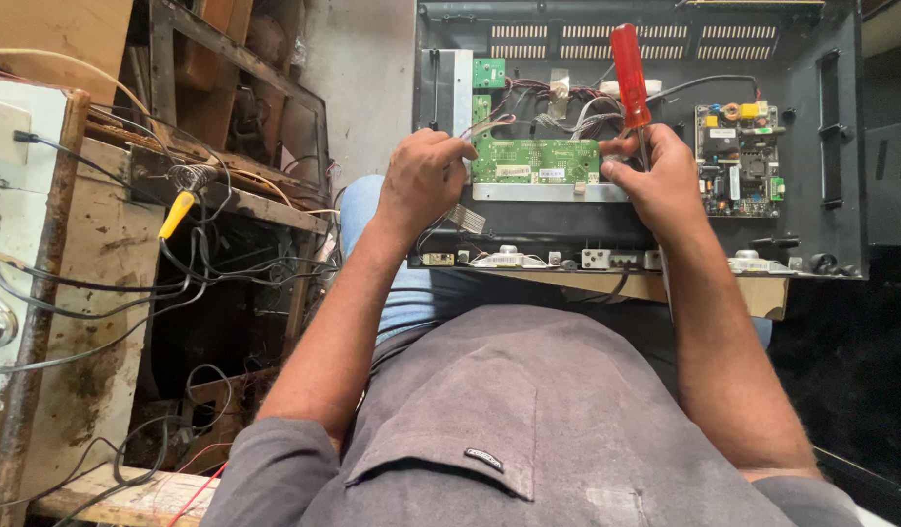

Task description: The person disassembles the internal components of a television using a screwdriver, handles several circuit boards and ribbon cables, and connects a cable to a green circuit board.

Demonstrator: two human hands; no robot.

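Opened chassis (840, 146) — left hand (423, 181) fingers pinching green board (535, 160), right hand (655, 176) gripping red screwdriver (630, 76) — board still seated, cables attached.

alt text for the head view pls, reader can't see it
Seen from above, a person's left hand and right hand grip the two ends of a green circuit board inside an opened black TV back. The right hand also holds a red-handled screwdriver, handle up. A cluttered wooden shelf with wires stands to the left.
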